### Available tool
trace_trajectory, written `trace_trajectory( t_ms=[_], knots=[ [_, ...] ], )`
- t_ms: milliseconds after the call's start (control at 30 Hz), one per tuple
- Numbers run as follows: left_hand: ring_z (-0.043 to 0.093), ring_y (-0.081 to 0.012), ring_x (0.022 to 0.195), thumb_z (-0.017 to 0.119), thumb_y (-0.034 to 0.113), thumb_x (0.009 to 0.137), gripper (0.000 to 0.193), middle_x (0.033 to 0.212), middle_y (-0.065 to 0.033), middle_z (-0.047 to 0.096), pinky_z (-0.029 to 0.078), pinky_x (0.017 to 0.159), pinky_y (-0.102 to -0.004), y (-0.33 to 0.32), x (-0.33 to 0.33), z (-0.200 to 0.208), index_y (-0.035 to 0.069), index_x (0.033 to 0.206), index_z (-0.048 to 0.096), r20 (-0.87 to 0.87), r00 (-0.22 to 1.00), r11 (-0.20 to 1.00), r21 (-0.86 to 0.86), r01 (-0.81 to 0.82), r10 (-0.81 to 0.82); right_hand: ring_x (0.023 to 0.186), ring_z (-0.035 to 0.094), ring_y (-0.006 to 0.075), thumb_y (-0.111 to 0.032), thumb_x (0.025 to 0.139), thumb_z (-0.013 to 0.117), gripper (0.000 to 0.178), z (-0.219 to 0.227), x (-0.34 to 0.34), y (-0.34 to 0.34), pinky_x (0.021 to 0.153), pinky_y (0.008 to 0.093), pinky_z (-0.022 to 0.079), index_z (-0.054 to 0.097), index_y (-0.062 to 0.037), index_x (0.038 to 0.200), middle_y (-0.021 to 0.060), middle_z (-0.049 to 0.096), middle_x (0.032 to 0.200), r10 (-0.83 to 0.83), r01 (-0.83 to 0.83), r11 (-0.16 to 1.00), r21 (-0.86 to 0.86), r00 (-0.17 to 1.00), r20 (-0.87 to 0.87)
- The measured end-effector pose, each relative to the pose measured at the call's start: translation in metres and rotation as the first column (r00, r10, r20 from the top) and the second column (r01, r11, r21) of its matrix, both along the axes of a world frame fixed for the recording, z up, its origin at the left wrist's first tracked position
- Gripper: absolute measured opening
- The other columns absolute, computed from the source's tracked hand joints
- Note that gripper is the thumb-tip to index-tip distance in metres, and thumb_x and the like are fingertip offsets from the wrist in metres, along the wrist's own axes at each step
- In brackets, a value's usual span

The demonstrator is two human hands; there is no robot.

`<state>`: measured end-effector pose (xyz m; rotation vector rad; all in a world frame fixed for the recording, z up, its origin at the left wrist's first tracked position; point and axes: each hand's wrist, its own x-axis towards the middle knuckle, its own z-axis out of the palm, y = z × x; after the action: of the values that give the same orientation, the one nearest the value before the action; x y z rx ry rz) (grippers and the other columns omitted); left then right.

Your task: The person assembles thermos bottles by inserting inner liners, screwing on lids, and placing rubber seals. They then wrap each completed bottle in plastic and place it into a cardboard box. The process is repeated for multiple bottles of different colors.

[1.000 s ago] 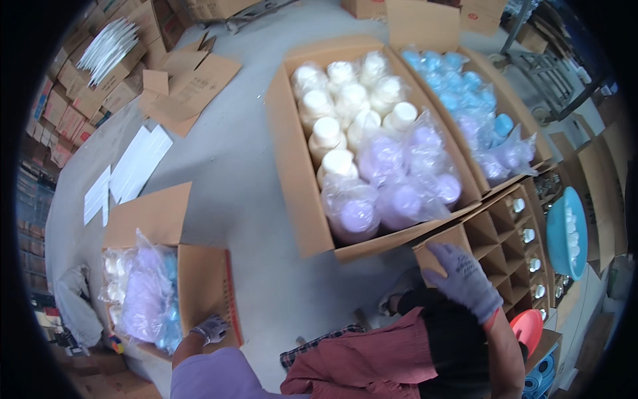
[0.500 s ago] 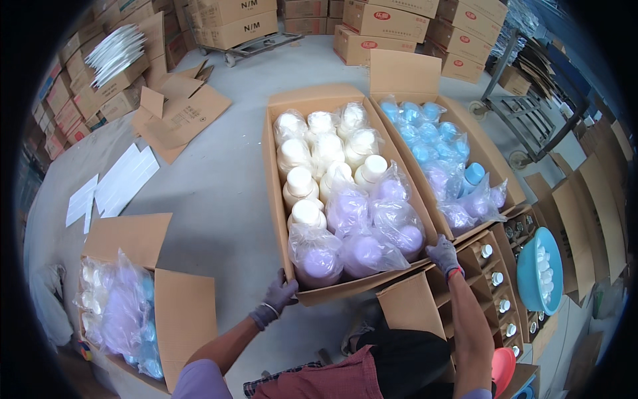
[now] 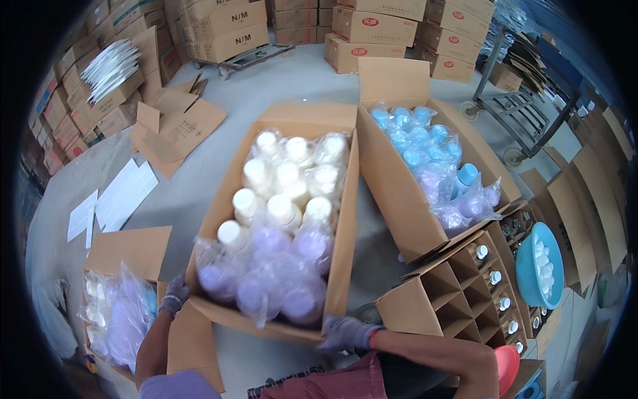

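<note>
Brown cardboard forms a deep, open-topped carton (image 3: 342, 266), left of another holding blue bottles (image 3: 428, 143). Smooth, round-capped white bottles (image 3: 287, 174) fill its far part; crinkled clear plastic covers lilac bottles (image 3: 260, 292) along its near edge. Grey-gloved hands curl around its near corners, left hand (image 3: 175, 294) at left, right hand (image 3: 347, 332) at right.
</note>
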<state>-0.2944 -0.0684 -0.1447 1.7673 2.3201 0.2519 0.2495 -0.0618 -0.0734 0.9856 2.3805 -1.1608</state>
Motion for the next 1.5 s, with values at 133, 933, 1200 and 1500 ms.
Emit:
trace_trajectory(
  t_ms=[133,933,1200,1500],
  knots=[
    [0.063,-0.0451,0.095,0.061,0.02,0.082,0.031,0.099,-0.0248,0.067,0.051,0.088,-0.049,-0.055,-0.08,-0.006,0.001,0.107,0.062,-0.277,0.933,0.955,-0.12,-0.273,0.232,0.095,0.065,0.0419,-0.057,0.077,0.069,0.074,-0.003,-0.068,-0.074,0.084,0.0457,0.051,0.062,0.0104,0.106,0.0312,0.065,0.103,0.014,-0.094,0.955,-0.281,0.962,-0.273],
    [0.066,-0.0461,0.072,0.068,0.039,0.082,0.042,0.08,-0.0287,0.068,0.054,0.068,-0.054,0.071,0.382,-0.041,-0.003,0.085,0.067,0.292,0.92,0.951,-0.086,0.297,-0.261,0.144,0.029,0.0384,-0.045,0.083,0.066,0.083,0.021,0.093,0.249,0.114,0.0537,0.028,0.034,-0.0067,0.149,0.0179,0.032,0.156,-0.517,0.577,0.529,0.622,0.801,-0.303],
    [0.066,-0.043,0.094,0.069,0.037,0.083,0.048,0.1,-0.0276,0.068,0.052,0.085,-0.0527,0.029,0.389,0.061,0.001,0.114,0.062,0.068,0.935,0.932,-0.085,0.354,-0.349,0.148,0.023,0.0334,-0.032,0.085,0.065,0.073,-0.012,0.033,0.407,0.115,0.0547,0.026,0.035,-0.0073,0.147,0.0157,0.026,0.159,-0.517,0.531,0.539,0.655,0.822,-0.241],
    [0.064,-0.0429,0.1,0.069,0.037,0.083,0.05,0.106,-0.0278,0.065,0.05,0.089,-0.0515,0.004,0.305,0.069,0.001,0.116,0.062,0.132,0.983,0.982,-0.123,0.146,-0.129,0.132,0.049,0.0299,-0.009,0.088,0.055,0.05,-0.032,0.04,0.427,0.095,0.0381,0.054,0.046,-0.0078,0.138,0.012,0.048,0.143,-0.573,0.443,0.493,0.749,0.813,-0.103]
  ],
)
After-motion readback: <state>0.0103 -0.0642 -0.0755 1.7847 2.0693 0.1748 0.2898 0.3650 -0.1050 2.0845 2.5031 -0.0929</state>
